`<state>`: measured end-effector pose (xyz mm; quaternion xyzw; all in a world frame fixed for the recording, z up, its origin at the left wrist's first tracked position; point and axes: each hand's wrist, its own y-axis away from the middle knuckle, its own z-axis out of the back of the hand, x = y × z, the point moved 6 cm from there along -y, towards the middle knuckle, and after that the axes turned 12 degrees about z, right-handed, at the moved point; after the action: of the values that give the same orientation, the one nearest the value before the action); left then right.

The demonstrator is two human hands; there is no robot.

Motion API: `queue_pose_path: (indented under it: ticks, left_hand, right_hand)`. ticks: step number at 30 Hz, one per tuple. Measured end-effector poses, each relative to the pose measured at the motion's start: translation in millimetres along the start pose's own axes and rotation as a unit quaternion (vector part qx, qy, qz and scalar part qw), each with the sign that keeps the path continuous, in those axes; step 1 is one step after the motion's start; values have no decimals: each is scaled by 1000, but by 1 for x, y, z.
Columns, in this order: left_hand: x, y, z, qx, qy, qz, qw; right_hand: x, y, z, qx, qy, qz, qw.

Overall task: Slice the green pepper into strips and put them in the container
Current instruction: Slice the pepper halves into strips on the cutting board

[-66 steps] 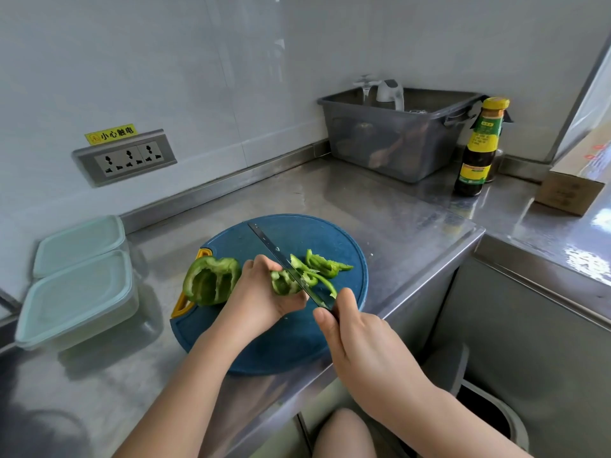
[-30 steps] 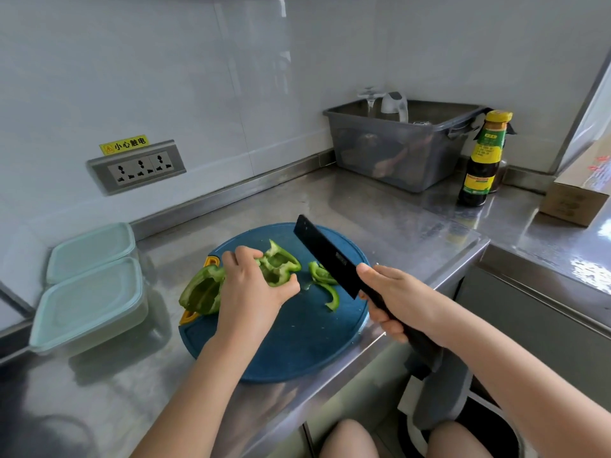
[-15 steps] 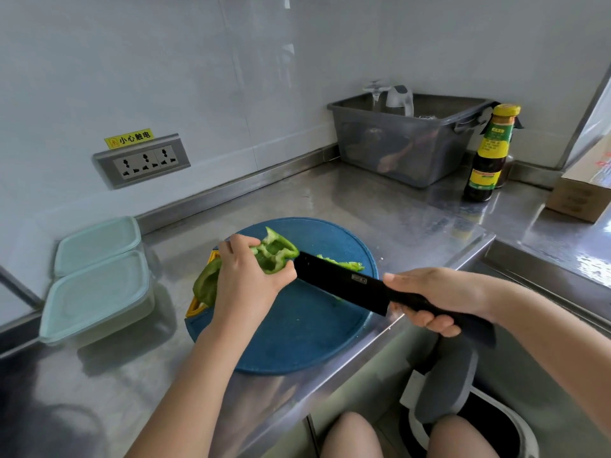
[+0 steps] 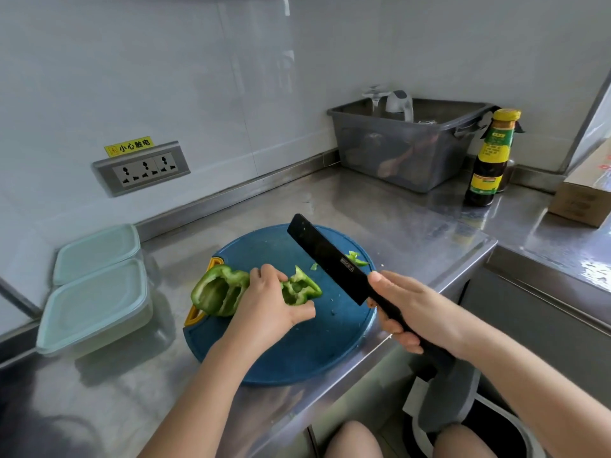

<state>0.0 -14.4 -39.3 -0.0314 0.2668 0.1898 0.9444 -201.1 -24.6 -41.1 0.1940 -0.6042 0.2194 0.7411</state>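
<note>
We see a steel counter [image 4: 396, 219] along a white wall; at its back right stands a grey tub [image 4: 406, 150]; a round blue cutting board [image 4: 297, 352] lies at the counter's front edge; left of the board sit two lidded pale-green boxes, the near container [image 4: 94, 305] just in front of the far container [image 4: 97, 251]; the right hand [image 4: 413, 312] has its fingers wrapped round the handle of a black knife [image 4: 330, 259], the blade slanting up over the board's right side, clear of the pepper; the left hand [image 4: 271, 309] rests on the board, fingers curled round a smaller pepper piece [image 4: 302, 287]; a green pepper half [image 4: 218, 290] lies just left of that hand, hollow side showing; a few strips [image 4: 356, 258] lie by the board's far right edge, partly behind the blade.
</note>
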Motion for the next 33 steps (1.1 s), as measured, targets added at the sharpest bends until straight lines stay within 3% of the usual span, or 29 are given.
queue_pose_path:
  ticks: [4,8,28,33]
  left_hand:
    - [0,-1,-1,11,4,7,1000]
    - [0,-2,-3,0,5,7,1000]
    - [3,-6,-8,-2,-20,33,999]
    - [9,-16,-12,9,-28,22,999]
  right_hand:
    - [3,13,-21,-62,35,62,995]
    - [4,17,-35,-83,163,130,974]
    - [11,14,-65,-72,342,137,927]
    - [7,17,-69,-72,412,133,899]
